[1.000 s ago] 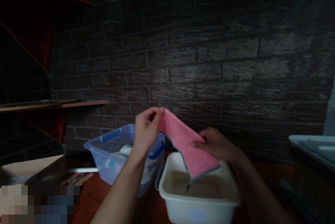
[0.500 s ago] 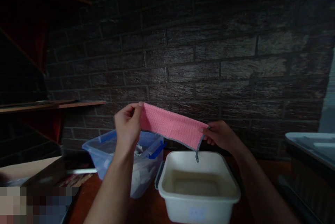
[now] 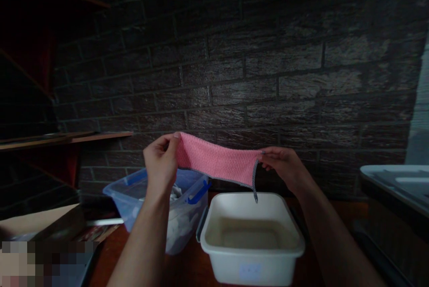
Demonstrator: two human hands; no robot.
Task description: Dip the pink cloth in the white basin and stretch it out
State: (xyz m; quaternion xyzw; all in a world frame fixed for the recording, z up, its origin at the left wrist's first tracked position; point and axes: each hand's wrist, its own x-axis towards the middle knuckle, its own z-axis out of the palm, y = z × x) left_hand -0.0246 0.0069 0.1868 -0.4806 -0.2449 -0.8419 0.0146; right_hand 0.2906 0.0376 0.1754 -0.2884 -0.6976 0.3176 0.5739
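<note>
Compared with a second ago, my right hand [image 3: 284, 166] is out at the end of the pink, textured cloth with grey edging [image 3: 216, 159] instead of partway along it, and the cloth no longer slopes steeply down but spans nearly level between my hands. Behind everything rises the dark wall of brick-shaped blocks [image 3: 234, 54]. Below, the reddish-brown table [image 3: 109, 251] carries my containers. Directly in front of me stands the white rectangular plastic basin with rounded corners [image 3: 221, 267]; its inside looks darker lower down, and I cannot tell whether that is liquid. To its left, just beside it, is the translucent bluish plastic bin [image 3: 125, 208], with pale, crumpled contents [image 3: 181, 229] showing through its side. My cloth hangs in the air, its right part above the basin's far rim and its left end above the bin, apart from both. Its top edge sags slightly, and one grey-edged corner dangles at the right. My left hand [image 3: 160, 162] has its grip closed, thumb uppermost, on the left end; my right grip pinches the upper right corner. Smallest is the pale label [image 3: 250, 272] on the basin's front.
</note>
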